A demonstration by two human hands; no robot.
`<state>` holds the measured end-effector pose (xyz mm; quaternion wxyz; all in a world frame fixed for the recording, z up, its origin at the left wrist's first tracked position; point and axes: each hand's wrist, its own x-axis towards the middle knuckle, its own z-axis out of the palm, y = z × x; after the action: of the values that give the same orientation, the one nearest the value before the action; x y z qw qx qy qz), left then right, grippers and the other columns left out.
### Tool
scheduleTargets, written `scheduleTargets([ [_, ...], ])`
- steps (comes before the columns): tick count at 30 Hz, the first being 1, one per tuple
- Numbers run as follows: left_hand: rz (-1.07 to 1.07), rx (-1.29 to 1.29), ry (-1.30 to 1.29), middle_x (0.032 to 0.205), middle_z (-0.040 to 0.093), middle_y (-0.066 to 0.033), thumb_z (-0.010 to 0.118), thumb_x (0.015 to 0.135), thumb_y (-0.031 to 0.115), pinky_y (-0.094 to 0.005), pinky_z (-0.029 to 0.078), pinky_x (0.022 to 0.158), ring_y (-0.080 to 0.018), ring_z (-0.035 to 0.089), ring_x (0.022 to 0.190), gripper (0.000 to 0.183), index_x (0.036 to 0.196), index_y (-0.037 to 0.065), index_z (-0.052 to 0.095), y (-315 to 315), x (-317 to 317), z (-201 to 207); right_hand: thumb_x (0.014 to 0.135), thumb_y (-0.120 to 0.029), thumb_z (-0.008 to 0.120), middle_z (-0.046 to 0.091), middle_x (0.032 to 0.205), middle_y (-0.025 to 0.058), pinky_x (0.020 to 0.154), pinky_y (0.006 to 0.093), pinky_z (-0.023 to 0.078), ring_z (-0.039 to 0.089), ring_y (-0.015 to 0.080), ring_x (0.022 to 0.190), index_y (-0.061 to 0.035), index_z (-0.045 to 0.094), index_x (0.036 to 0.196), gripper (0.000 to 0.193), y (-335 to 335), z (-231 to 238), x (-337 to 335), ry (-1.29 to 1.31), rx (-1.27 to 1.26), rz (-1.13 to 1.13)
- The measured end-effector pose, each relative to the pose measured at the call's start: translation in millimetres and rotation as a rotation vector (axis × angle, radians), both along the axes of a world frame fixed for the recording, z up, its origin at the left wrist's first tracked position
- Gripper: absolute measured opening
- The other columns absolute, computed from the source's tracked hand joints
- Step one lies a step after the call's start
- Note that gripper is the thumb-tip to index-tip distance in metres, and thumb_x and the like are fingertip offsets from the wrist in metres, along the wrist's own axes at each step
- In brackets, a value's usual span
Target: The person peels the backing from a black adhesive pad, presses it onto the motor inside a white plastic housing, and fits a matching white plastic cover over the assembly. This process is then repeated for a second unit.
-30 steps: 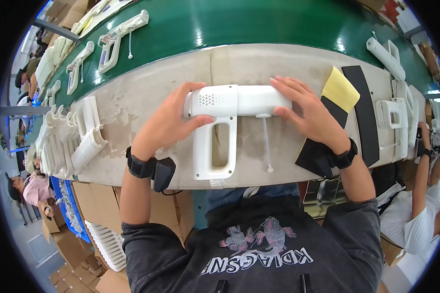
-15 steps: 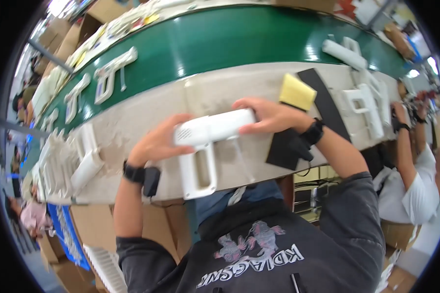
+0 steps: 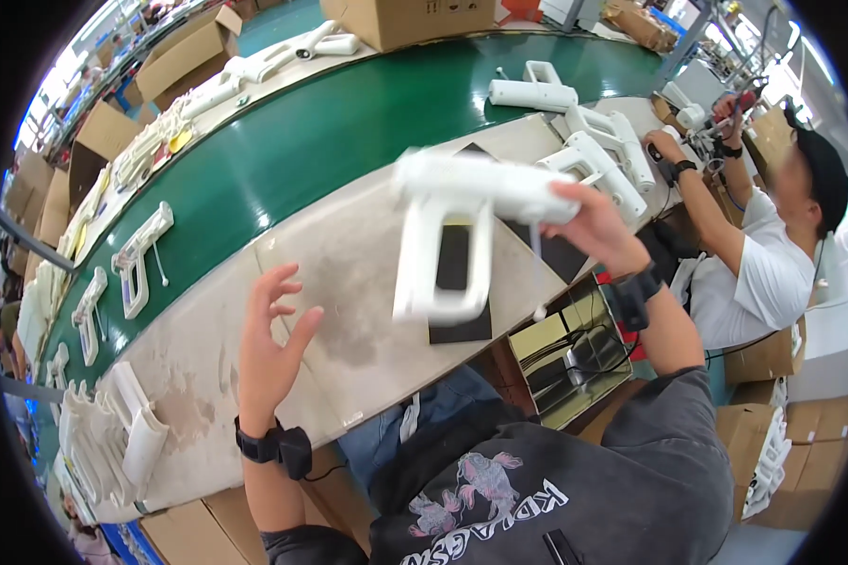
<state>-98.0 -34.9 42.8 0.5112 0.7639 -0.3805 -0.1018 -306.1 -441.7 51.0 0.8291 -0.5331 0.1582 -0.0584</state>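
My right hand (image 3: 601,224) is closed round the barrel end of a white gun-shaped plastic device (image 3: 476,184), lifted above the pale worktable (image 3: 325,282). The device has a looped handle, and a thin white rod hangs from it; motion blurs its outline. Over the table to its left, my left hand (image 3: 271,330) is empty, its fingers apart. Beneath the device lie black mats (image 3: 462,325), partly covered by it. A sliver of the yellow pad (image 3: 456,222) shows through the handle loop.
Beyond the table runs a green conveyor belt (image 3: 349,132) carrying similar white devices (image 3: 139,259). White plastic shells (image 3: 99,443) stand stacked at the left end. More devices (image 3: 598,169) lie to the right, near a co-worker (image 3: 758,250). An open metal-lined box (image 3: 575,363) sits below the table edge.
My left hand has let go of the device and moved away to the left. My right hand has raised the device and carried it up and away from me. My view has turned rightward.
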Motion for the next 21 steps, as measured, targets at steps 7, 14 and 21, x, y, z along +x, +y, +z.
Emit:
scheduleTargets([
  [7,-0.030,0.085,0.187,0.131,0.063,-0.0060,0.065,0.097,0.007,-0.0313,0.050,0.092,-0.0185,0.062,0.113,0.037,0.132,0.004,0.058,38,16,-22,0.098,-0.019,0.066,0.060,0.132,0.0127,0.094,0.0468,0.056,0.060,0.0286,0.119,-0.0034,0.053,0.136,0.043,-116,-3,-38,-0.128,0.193,-0.787],
  [14,-0.009,0.078,0.264,0.125,0.067,-0.0058,0.067,0.096,0.009,-0.0321,0.052,0.090,-0.0186,0.065,0.109,0.031,0.126,0.004,0.062,42,20,-35,0.091,-0.040,0.076,0.066,0.119,0.0068,0.071,0.0295,0.050,0.063,0.0210,0.096,-0.0144,0.062,0.127,0.047,-199,-53,-47,0.175,0.084,-1.130],
  [21,-0.013,0.006,0.451,0.122,0.067,-0.0062,0.065,0.099,0.009,-0.0304,0.051,0.089,-0.0158,0.064,0.107,0.030,0.128,0.004,0.062,66,21,-44,0.088,-0.058,0.073,0.067,0.093,0.0032,0.061,0.0275,0.049,0.064,0.0153,0.077,-0.0107,0.067,0.119,0.057,-212,-79,-38,0.405,-0.525,-0.895],
])
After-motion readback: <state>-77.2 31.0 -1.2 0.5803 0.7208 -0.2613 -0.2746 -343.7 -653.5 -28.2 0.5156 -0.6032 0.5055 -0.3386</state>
